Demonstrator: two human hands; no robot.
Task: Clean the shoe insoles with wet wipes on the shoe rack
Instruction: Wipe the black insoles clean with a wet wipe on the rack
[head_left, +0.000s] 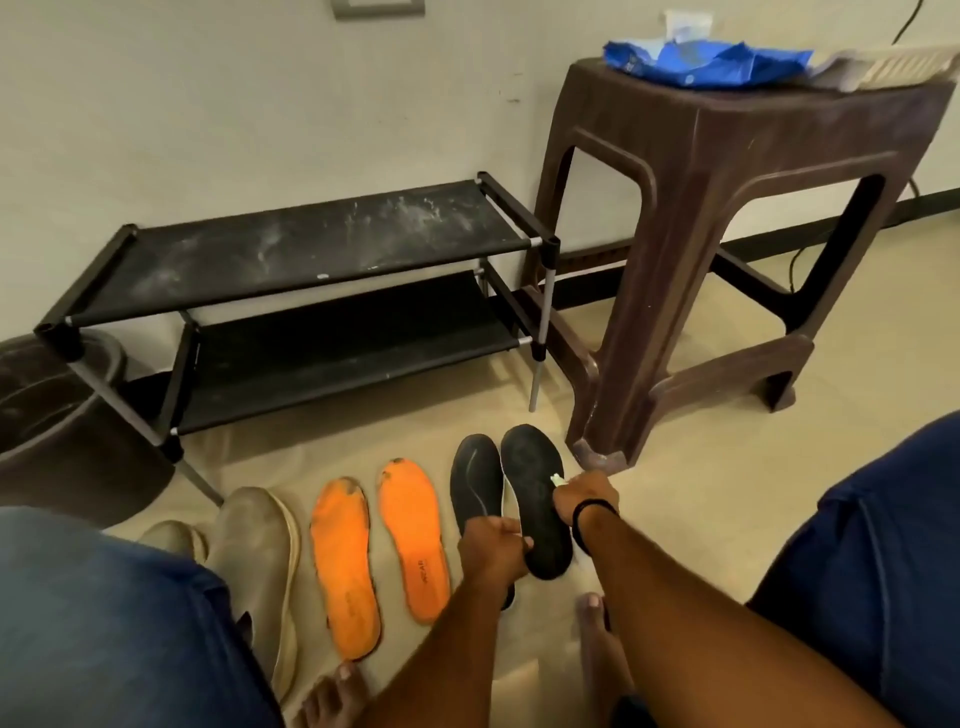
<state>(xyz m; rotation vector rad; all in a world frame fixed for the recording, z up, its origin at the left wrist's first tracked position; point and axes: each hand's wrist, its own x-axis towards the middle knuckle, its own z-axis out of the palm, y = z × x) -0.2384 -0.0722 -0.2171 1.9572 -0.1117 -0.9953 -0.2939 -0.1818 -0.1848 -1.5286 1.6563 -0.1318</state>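
1. Nearest the camera are two knees in blue denim (104, 613) and two bare feet (597, 639) on the beige tiled floor (675, 499).
2. The left hand (491, 545) curls its fingers round the heel end of a flat black foam insole (535, 488), holding it tilted off the floor.
3. The right hand (584, 496), a black band at its wrist, pinches a small white wet wipe (557, 479) against that insole's right edge.
4. A second black insole (475, 483) lies just beside it on the floor; left of that lie two worn orange insoles (384, 556), then two tan insoles (249, 556).
5. Beyond stands a low black two-tier fabric shoe rack (311, 244), its top shelf dusty.
6. To its right a brown plastic stool (727, 208) carries a crumpled blue wipes packet (711, 65).
7. At far left sits a dark round bucket (57, 415).
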